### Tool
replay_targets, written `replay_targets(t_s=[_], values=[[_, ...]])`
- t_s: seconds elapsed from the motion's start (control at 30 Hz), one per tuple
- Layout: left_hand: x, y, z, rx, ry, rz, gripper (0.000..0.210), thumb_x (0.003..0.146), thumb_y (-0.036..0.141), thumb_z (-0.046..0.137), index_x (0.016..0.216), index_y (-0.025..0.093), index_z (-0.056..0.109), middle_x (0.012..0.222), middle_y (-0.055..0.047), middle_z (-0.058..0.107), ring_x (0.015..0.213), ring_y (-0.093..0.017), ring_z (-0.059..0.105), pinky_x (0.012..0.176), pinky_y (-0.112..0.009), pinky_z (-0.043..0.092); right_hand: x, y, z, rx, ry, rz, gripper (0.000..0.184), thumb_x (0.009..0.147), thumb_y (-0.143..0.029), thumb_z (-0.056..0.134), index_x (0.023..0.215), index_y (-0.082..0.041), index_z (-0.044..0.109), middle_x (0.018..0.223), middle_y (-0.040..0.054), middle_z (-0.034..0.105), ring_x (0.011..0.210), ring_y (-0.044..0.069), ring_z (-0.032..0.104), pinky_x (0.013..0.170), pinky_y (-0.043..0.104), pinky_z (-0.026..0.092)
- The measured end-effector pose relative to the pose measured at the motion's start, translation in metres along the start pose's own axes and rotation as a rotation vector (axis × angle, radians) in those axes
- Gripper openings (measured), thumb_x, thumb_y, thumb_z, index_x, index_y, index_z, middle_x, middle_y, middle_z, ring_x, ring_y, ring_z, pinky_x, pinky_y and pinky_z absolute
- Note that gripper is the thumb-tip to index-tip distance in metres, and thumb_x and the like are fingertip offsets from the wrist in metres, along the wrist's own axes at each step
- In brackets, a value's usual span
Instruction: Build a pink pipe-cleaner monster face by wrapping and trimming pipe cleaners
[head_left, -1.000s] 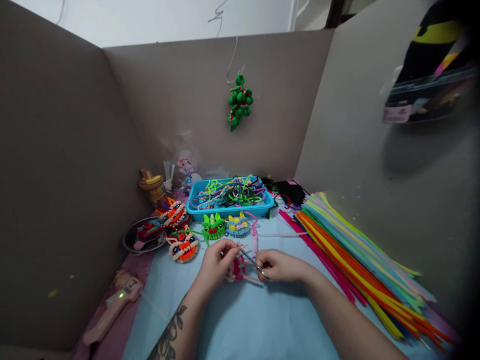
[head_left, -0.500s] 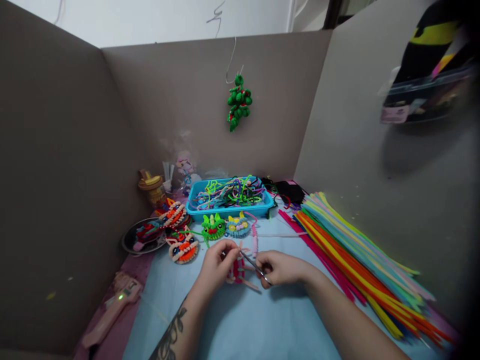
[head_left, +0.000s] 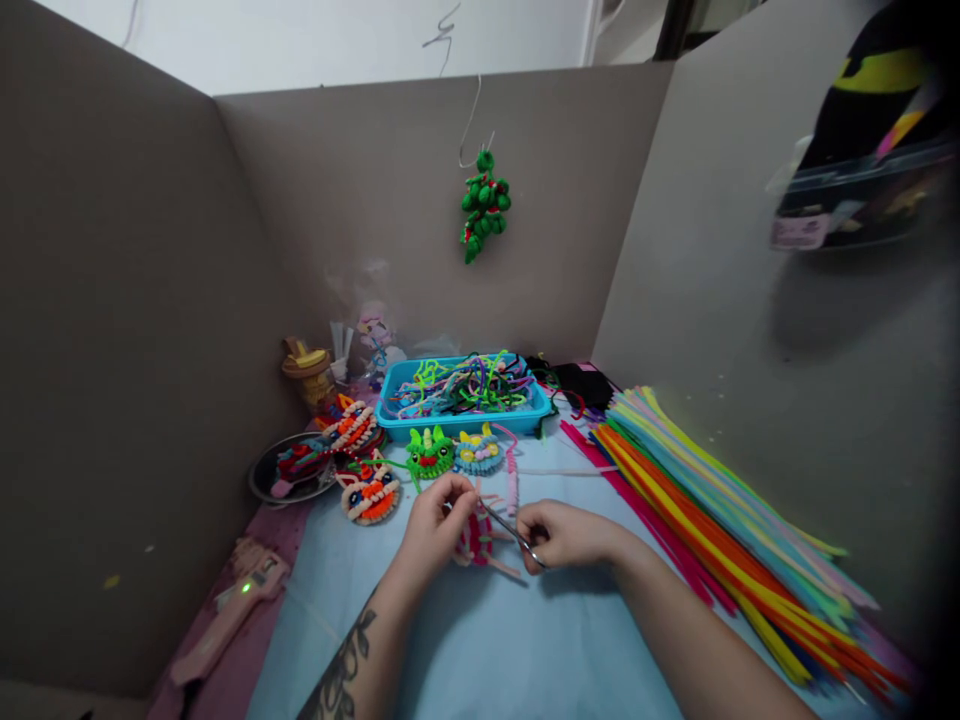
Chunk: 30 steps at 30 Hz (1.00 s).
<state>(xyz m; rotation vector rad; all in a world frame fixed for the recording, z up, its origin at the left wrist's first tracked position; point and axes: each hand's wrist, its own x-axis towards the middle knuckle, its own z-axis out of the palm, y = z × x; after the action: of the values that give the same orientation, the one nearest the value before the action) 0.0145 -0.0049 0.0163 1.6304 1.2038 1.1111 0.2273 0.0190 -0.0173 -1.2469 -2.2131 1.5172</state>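
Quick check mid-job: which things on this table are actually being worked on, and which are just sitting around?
In hand:
- left hand holding the pink-and-red pipe-cleaner piece
- right hand holding a thin metal tool against it

Lying about:
- blue tray of offcuts
- finished faces
- straight pipe-cleaner bundle
- glue gun
- hanging green figure

Your two forearms come in from the bottom edge and meet near the middle. Your left hand [head_left: 435, 525] is curled, with the fingertips pinched together at the top and the back of the hand toward you; the forearm has a dark tattoo. Your right hand [head_left: 568, 534] is a loose fist, knuckles up, fingers closed in a grip.
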Motion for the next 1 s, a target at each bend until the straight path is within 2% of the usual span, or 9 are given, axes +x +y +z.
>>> replay_targets(t_s=[0.5,0.77,1.0], values=[[0.0007,-0.0038,-0.0026,0.086,-0.034,0.051,0.018,0.084,0.03,0.053,0.074,0.016,0.058,0.069,0.0,0.057,0.062,-0.011,0.051,0.055,-0.019,0.039,-0.0017,-0.0016,-0.003,0.046,0.006,0.012,0.019,0.055,-0.021,0.07,0.062,-0.015,0.053,0.053,-0.008,0.044,0.052,0.007,0.039,0.046,0.017,0.026],[0.0005,-0.0059,-0.0042,0.235,-0.006,0.173,0.019,0.085,0.029,0.053,0.074,0.017,0.062,0.07,-0.002,0.061,0.065,-0.014,0.053,0.061,-0.023,0.04,-0.0007,0.0032,-0.0028,0.085,-0.034,0.016,0.016,0.056,-0.021,0.067,0.059,-0.014,0.054,0.051,-0.0073,0.047,0.052,0.007,0.041,0.047,0.017,0.028],[0.0017,-0.0048,-0.0038,0.205,0.012,0.127,0.017,0.083,0.028,0.052,0.072,0.018,0.061,0.068,-0.001,0.061,0.063,-0.014,0.053,0.061,-0.023,0.04,-0.0016,0.005,-0.0053,0.215,-0.053,0.026,0.014,0.055,-0.018,0.064,0.058,-0.015,0.05,0.052,-0.0065,0.052,0.054,0.009,0.049,0.049,0.018,0.032]])
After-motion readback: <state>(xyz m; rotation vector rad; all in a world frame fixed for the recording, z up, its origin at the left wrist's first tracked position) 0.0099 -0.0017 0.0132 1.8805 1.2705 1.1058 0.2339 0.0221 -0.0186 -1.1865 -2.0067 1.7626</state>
